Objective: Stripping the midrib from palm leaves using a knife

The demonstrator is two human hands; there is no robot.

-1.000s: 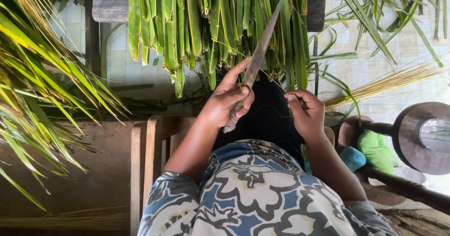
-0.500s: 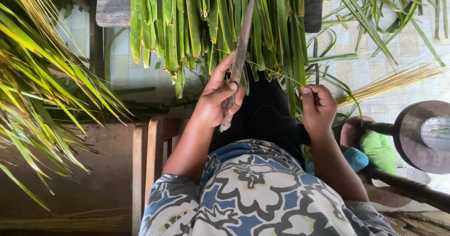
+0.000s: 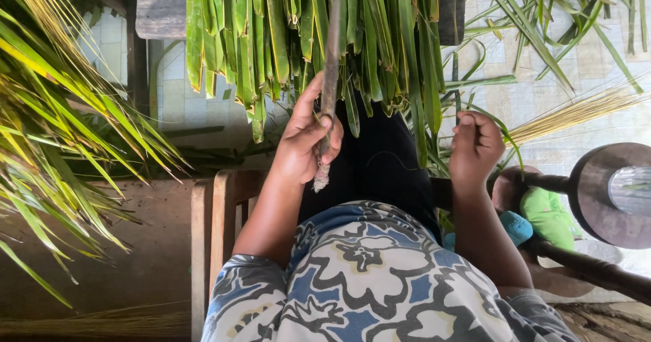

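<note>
Gripping a worn knife [image 3: 329, 77] blade-up, the left hand [image 3: 305, 142] closes its fingers round the handle; green palm leaves [image 3: 305, 36] hang just behind. The right hand [image 3: 475, 148] pinches a thin leaf strip [image 3: 434, 121], fingers curled narrow.

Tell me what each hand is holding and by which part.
The left hand holds a long knife by its handle end, blade pointing up into the green leaves. The right hand pinches something thin, too fine to make out.

The person wears a loose short-sleeved top [image 3: 380, 281] printed with large cream flowers outlined in black on a blue and grey ground (the sleeves end above the elbows), over a plain black skirt [image 3: 380, 165]. Both forearms and hands are bare.
</note>
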